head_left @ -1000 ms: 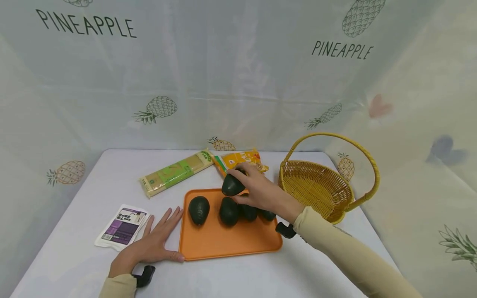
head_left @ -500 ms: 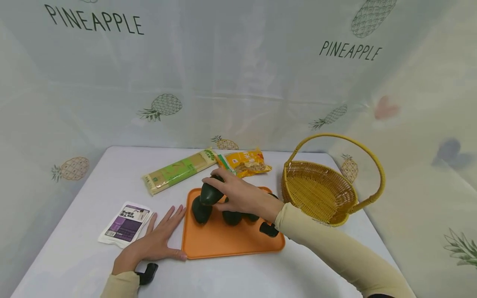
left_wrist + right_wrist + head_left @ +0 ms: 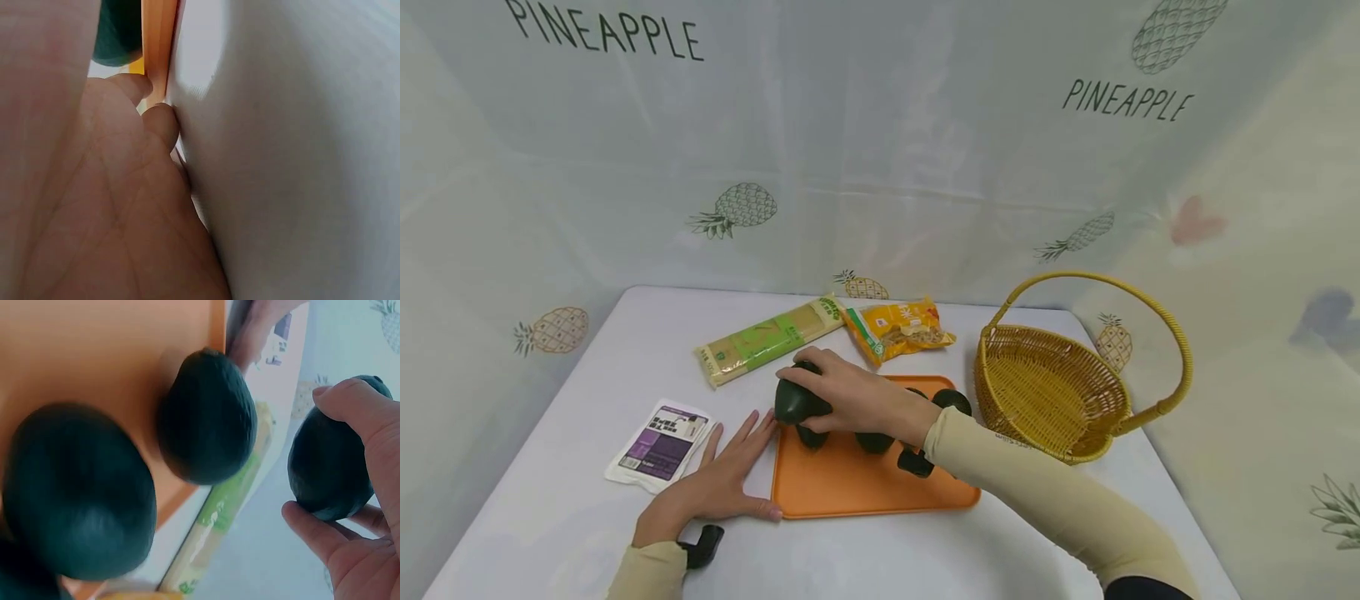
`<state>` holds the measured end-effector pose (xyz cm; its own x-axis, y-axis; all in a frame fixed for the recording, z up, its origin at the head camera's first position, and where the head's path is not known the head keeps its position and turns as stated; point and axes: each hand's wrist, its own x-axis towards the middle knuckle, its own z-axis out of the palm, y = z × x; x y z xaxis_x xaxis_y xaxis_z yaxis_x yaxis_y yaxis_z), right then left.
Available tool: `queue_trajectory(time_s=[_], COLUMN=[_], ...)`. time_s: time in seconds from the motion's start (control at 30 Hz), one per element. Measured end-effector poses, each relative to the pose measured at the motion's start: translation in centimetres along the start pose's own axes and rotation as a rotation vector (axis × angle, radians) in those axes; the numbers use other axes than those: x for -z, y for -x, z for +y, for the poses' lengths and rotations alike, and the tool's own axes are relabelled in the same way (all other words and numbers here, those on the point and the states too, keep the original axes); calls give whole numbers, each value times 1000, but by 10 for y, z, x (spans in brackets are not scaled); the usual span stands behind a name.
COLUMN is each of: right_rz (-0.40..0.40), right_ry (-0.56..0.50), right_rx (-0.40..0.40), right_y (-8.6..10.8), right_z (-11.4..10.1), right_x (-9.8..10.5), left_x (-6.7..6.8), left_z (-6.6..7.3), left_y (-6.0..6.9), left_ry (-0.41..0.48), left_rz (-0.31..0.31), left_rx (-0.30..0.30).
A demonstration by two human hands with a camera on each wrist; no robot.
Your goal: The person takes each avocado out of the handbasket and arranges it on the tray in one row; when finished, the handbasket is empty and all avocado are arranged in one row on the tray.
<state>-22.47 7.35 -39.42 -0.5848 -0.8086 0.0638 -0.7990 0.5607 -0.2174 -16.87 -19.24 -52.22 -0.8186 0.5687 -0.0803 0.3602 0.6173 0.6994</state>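
My right hand grips a dark green avocado above the left end of the orange tray. In the right wrist view, thumb and fingers curl round this avocado, which is lifted off the tray. Several more avocados lie on the tray: one below the held one, another in the middle, and one at the back right. My arm partly hides them. The left hand rests flat on the table with fingers spread, fingertips and thumb against the tray's left edge.
A long green-and-tan packet and an orange bag lie behind the tray. The yellow wicker basket with its tall handle stands to the right. Left of the left hand is a white-and-purple packet.
The right hand has carried the avocado leftward across the tray, from over its back middle to over its left end. The left hand stays at the tray's edge.
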Motion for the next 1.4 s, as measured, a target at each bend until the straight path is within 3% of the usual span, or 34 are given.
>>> queue_trajectory(time_s=[0.17,0.43,0.7,0.87,1.4], right_rz=[-24,-61,-107,-154,-250], right_ry=[-20,-6,-16,14,184], right_rx=[29,67,54,22,39], right_y=[-11,-24,-26,-23,-20], right_z=[-4,-3,0,4,2], right_x=[-13,-28,-35,-40,-47], left_x=[-2,-4,-1,2,-2], left_z=[-5,-7,-3,3,-4], left_y=[0,0,-2,0,2], left_ry=[11,-2,-27,2,39], left_rz=[19,17,-11,-17,1], left_rx=[-37,-1,44,35,-4])
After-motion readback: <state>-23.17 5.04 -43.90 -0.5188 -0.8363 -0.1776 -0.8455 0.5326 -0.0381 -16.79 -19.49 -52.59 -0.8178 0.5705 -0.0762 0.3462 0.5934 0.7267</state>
